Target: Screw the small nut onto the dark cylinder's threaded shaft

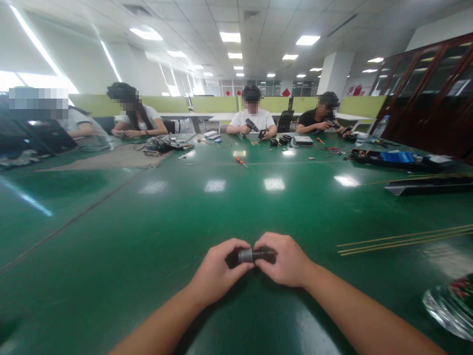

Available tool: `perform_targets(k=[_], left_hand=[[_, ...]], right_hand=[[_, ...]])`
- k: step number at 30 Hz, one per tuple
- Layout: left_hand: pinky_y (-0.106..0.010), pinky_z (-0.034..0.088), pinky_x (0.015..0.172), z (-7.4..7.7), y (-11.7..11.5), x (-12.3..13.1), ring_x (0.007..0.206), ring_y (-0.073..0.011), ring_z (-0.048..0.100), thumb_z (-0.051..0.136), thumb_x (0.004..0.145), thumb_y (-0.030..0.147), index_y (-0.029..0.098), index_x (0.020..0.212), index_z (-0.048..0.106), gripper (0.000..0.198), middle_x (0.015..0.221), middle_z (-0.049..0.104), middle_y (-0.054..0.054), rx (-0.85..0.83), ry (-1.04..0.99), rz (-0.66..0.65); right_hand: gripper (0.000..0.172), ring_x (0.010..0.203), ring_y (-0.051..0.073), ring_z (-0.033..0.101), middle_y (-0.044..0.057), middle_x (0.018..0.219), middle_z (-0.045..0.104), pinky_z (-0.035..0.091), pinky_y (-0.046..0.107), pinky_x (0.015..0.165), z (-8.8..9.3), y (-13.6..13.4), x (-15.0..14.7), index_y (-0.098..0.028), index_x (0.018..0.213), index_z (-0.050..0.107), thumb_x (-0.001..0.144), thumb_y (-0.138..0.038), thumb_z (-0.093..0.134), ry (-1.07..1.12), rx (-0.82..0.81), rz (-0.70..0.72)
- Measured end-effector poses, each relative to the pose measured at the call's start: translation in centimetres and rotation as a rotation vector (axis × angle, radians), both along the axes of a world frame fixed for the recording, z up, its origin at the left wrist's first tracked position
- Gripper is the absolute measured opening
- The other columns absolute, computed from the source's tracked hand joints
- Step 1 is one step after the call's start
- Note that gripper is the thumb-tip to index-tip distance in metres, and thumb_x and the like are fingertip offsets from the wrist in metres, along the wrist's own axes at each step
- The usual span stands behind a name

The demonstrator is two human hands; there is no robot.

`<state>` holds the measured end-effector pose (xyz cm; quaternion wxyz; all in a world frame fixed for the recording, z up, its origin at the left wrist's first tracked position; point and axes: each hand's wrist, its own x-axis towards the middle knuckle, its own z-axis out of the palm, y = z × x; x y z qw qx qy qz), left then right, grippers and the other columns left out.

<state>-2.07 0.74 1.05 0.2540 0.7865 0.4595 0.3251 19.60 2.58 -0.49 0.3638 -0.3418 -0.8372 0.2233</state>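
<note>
Between my hands, just over the green table (166,212), is a small metal cylindrical part (245,255) with a grey, wider left end and a darker, narrower, ridged right end. My left hand (216,270) pinches the grey end between thumb and fingers. Around the darker end curl the fingers of my right hand (286,259), hiding part of it. The fingertips of both hands nearly meet at the middle of the part. Its exact kind cannot be made out.
Thin yellowish rods (399,239) lie at right, with a black channel-like piece (428,185) beyond. A glass object (451,305) sits near right. Farther away lie an orange screwdriver (240,161) and a black tray (395,159). Several people sit across the table, one holding a power drill (252,124).
</note>
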Motion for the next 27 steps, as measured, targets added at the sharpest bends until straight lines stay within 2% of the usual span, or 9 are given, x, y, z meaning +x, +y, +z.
perform_targets(k=[6, 27], left_hand=[[-0.031, 0.049, 0.084, -0.46, 0.25, -0.04, 0.090, -0.0199, 0.067, 0.072, 0.081, 0.027, 0.023, 0.100, 0.068, 0.020, 0.097, 0.073, -0.002, 0.002, -0.012, 0.048], [-0.030, 0.051, 0.081, -0.35, -0.09, 0.30, 0.088, -0.0200, 0.068, 0.070, 0.082, 0.028, 0.023, 0.101, 0.068, 0.019, 0.095, 0.073, -0.002, -0.011, -0.016, 0.032]], right_hand=[[0.018, 0.074, 0.016, 0.063, 0.003, 0.084, 0.070, 0.045, 0.026, 0.068, -0.31, 0.30, -0.15, -0.020, 0.094, 0.071, 0.077, -0.015, 0.068, 0.031, -0.024, -0.018], [0.010, 0.069, 0.016, 0.061, 0.002, 0.078, 0.069, 0.041, 0.026, 0.064, -0.53, 0.35, -0.17, -0.020, 0.087, 0.071, 0.077, -0.020, 0.070, -0.008, -0.050, -0.025]])
